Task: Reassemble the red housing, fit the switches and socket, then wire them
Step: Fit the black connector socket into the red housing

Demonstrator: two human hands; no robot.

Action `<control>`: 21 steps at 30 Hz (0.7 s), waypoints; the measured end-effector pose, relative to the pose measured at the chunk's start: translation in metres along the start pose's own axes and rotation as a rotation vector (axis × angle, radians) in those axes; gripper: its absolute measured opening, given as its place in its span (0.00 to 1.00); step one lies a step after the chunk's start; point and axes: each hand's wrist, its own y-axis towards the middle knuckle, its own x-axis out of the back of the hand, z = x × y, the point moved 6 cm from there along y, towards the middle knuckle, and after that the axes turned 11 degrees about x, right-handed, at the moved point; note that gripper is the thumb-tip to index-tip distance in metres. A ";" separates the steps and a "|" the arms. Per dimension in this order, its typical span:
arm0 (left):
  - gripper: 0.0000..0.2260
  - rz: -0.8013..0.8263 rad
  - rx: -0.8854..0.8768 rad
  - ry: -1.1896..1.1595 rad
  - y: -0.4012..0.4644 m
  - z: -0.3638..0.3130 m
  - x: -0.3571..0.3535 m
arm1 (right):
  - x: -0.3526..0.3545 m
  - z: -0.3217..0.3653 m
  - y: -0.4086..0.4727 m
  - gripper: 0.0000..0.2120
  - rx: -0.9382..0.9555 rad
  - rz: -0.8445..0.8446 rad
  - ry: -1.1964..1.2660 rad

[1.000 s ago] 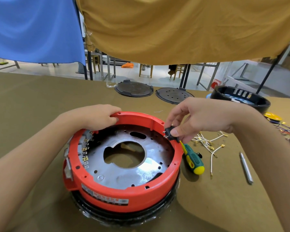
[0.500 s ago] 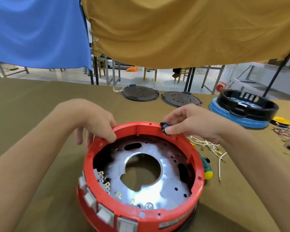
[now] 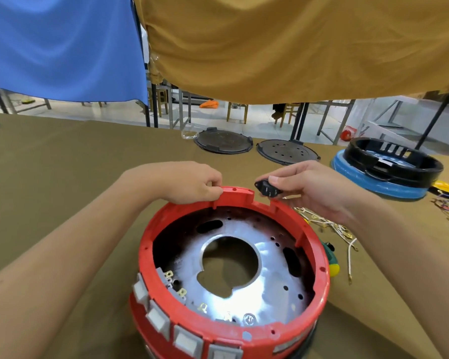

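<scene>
The red housing (image 3: 233, 275) sits on the olive-covered table (image 3: 62, 177), open side up, its round mouth facing the ceiling and tipped a little toward the person, so the near wall fills the bottom of the view. Inside lies a bright metal plate (image 3: 267, 288) with a large centre hole. A row of grey switches (image 3: 163, 320) is seated in the near-left wall, their faces pointing outward and their brass terminals pointing inward over the plate. At the far rim a rectangular notch (image 3: 262, 200) is cut into the wall. The left hand (image 3: 189, 182) is curled over the far rim just left of that notch, fingertips pressed on the red edge. The right hand (image 3: 311, 187) pinches a small black socket (image 3: 268, 189) between thumb and fingers, holding it above and just beyond the notch, apart from the rim; its long axis runs roughly left to right, slanting down toward the right, and its face is turned toward the person. Right of the housing lie loose white wires (image 3: 329, 229) with brass lugs and a green and yellow screwdriver (image 3: 331, 263), partly hidden behind the wall. Farther back sit two dark round lids (image 3: 223, 141) side by side and a black ring on a blue base (image 3: 389, 167).
</scene>
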 end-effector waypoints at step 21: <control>0.07 0.161 0.007 -0.048 -0.007 -0.006 -0.006 | -0.008 0.005 0.000 0.07 0.056 -0.211 -0.238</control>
